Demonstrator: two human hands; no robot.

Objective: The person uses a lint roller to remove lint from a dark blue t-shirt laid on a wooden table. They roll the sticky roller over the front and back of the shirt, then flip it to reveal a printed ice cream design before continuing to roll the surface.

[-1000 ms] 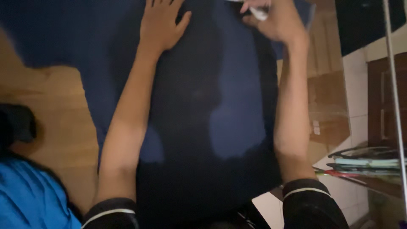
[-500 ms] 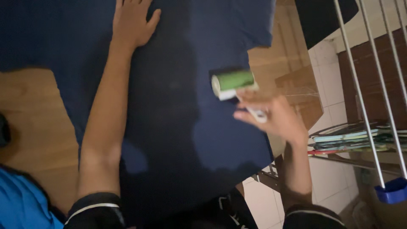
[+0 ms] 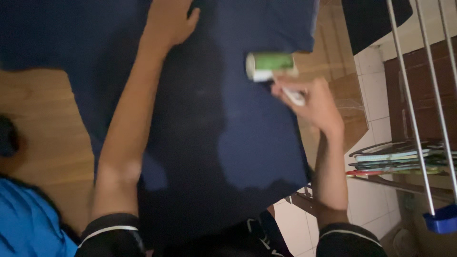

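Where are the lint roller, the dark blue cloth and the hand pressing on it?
lint roller point(image 3: 271, 65), head view, on its green drum.
dark blue cloth point(image 3: 247, 138), head view, on its flat middle.
left hand point(image 3: 169, 21), head view, on its back.

Two bare forearms extend from short black sleeves point(image 3: 112, 235), each sleeve edged near the hem with a thin white stripe point(image 3: 105, 229); both hands point(image 3: 169, 21) are ungloved and without rings.

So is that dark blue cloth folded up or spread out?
Spread out: the dark blue cloth lies flat across the wooden table, left hand pressing it.
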